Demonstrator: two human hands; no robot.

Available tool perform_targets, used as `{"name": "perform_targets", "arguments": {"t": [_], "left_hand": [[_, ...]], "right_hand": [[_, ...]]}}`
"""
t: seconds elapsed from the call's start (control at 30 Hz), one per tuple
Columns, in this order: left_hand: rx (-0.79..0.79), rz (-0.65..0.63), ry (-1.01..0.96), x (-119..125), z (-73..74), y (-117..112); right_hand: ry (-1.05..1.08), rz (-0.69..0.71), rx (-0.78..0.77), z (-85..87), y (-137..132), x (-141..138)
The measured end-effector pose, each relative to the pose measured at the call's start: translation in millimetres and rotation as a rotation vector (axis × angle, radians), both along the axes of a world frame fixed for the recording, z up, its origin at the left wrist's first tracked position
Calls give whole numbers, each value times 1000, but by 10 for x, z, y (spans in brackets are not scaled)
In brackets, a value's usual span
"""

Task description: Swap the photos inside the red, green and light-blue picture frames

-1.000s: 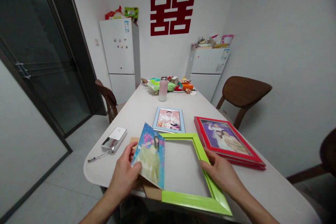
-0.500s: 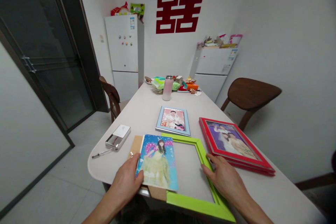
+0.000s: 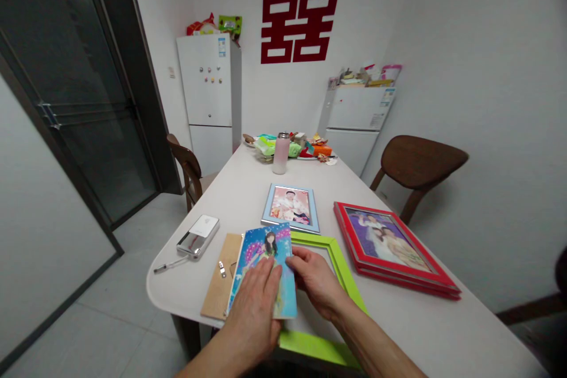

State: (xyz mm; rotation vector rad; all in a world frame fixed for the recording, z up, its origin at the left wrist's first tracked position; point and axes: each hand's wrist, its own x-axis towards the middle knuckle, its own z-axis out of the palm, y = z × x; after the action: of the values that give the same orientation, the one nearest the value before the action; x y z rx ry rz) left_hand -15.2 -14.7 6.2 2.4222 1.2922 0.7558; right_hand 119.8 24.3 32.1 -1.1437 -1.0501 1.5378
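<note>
A blue photo print (image 3: 287, 289) of a figure in a pale dress lies over the left side of a green picture frame (image 3: 330, 242) and a brown backing board (image 3: 217, 298). My left hand (image 3: 257, 304) rests flat on the print's lower left part, fingers stretched out. With thumb and fingers, my right hand (image 3: 316, 280) pinches the print's right edge, above the opening of the green frame. On the board, a small metal clip (image 3: 222, 269) shows. Part of the frame's left side is hidden under the print and my left hand.
A blue photo frame (image 3: 316, 209) lies just beyond. Stacked red photo frames (image 3: 354, 254) are at the right. A silver device with a cable (image 3: 198, 238) sits at the left. Farther back stand a pink bottle (image 3: 281, 153) and a heap of snack packets (image 3: 266, 146). Chairs (image 3: 420, 159) flank the table.
My left hand has moved right, from the print's edge onto its face. My right hand has left the green frame's right side and taken the print's right edge. More backing board shows.
</note>
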Motion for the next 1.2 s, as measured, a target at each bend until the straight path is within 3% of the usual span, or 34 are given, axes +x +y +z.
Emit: {"name": "perform_targets", "arguments": {"t": [0.1, 0.17, 0.33, 0.43, 0.53, 0.63, 0.77, 0.93, 1.2], "left_hand": [[98, 29, -229, 43, 108, 65], [85, 96, -446, 81, 201, 78], [-197, 244, -911, 272, 291, 11], [-389, 217, -1046, 325, 239, 9], [-510, 152, -1091, 272, 151, 94], [-520, 97, -971, 189, 18, 208], [-410, 41, -582, 148, -125, 242], [-314, 26, -118, 210, -72, 161], [-223, -28, -9, 252, -49, 109]], "right_hand": [[65, -44, 97, 209, -55, -8], [83, -119, 101, 214, -91, 1], [204, -169, -60, -95, -139, 64], [316, -268, 46, -164, -138, 205], [151, -289, 105, -113, -124, 452], [-14, -282, 95, -97, -115, 701], [-117, -309, 98, -222, -94, 859], [-266, -348, 132, -372, -22, 897], [-413, -298, 144, -335, 10, 946]]}}
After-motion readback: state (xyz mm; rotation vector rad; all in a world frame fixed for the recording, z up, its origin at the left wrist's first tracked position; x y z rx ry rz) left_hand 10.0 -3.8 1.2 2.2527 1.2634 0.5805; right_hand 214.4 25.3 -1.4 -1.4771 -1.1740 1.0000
